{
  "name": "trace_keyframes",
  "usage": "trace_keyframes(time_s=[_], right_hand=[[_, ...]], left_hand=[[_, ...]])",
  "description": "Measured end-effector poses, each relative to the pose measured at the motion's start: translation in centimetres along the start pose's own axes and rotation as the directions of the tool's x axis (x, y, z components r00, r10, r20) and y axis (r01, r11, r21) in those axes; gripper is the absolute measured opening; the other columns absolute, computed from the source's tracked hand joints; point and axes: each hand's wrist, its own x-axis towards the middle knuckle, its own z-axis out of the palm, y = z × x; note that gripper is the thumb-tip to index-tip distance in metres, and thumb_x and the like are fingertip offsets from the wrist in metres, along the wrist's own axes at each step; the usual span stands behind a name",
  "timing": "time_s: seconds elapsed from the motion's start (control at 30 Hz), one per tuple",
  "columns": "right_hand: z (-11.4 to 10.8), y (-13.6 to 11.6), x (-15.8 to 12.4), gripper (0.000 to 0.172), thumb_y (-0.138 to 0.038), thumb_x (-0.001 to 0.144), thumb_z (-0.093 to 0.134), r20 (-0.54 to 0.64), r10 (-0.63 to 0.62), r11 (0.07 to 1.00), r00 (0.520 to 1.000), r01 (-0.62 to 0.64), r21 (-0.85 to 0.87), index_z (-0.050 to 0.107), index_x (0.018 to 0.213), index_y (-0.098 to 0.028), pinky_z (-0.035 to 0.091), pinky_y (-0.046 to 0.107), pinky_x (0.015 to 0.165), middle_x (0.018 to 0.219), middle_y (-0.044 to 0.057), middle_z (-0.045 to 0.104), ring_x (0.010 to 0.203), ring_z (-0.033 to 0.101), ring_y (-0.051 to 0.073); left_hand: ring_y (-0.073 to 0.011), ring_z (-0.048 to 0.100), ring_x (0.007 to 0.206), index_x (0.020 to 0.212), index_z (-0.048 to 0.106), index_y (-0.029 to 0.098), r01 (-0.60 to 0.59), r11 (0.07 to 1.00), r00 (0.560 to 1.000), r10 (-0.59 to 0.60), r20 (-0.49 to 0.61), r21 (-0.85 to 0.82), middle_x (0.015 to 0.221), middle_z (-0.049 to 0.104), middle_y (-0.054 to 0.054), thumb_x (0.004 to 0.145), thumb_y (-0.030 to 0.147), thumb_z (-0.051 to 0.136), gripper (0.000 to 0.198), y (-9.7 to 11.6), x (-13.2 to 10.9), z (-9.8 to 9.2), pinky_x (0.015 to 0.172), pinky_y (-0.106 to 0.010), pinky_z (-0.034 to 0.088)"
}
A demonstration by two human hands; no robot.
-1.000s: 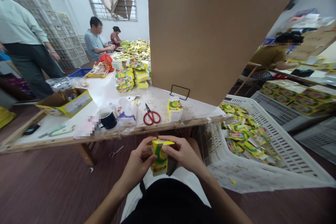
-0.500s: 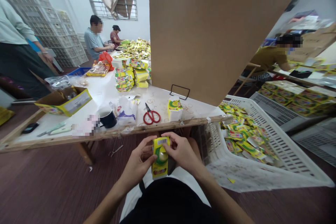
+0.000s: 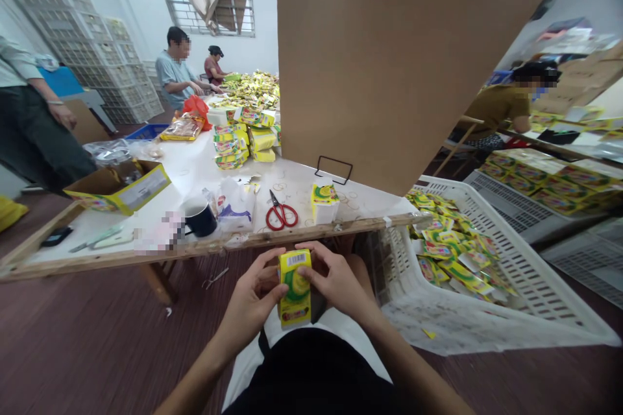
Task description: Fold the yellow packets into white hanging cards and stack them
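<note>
A small yellow and green carton (image 3: 294,285) with a barcode flap on top stands upright above my lap. My left hand (image 3: 253,301) wraps its left side, thumb on the front. My right hand (image 3: 335,282) grips the right side, fingers pressing at the top flap. Both hands are closed on the carton. Just beyond them is the wooden front edge of the low white table (image 3: 195,168).
On the table lie red scissors (image 3: 281,213), a stack of flat cartons (image 3: 324,201), a dark mug (image 3: 199,218), a tissue pack (image 3: 236,205) and an open cardboard box (image 3: 119,187). A brown board (image 3: 389,65) stands upright. A white crate (image 3: 487,285) of packets sits right. Other people work behind.
The carton's top flap has been folded down and now shows its barcode. Both hands stay on the carton. The standing person at left has shifted further left.
</note>
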Motion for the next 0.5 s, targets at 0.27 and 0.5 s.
trace_keyframes(time_s=[0.27,0.5], right_hand=[[0.4,-1.2,-0.6,0.015,-0.028,0.081,0.062,-0.141,0.033,0.908,0.989,0.029,0.418,0.071,0.09,-0.02,0.052,0.027,0.072,0.088,0.005,0.068,0.083,0.063,0.017],[2.2,-1.2,-1.5,0.011,-0.017,0.083,0.059,-0.238,-0.132,0.911,0.962,0.212,0.353,0.067,0.09,-0.022,0.051,0.028,0.08,0.098,0.005,0.066,0.091,0.063,0.017]], left_hand=[[-0.022,0.065,0.099,0.12,0.049,0.024,-0.142,0.989,0.988,0.145,-0.058,0.045,0.116,0.064,-0.008,0.081,0.018,0.062,0.042,-1.1,-0.3,0.4,0.082,-0.031,0.054],[-0.0175,0.063,0.101,0.104,0.065,0.024,-0.331,0.888,0.913,0.388,-0.131,0.319,0.108,0.067,-0.004,0.082,0.013,0.06,0.024,-0.6,-0.3,0.4,0.087,-0.027,0.052]])
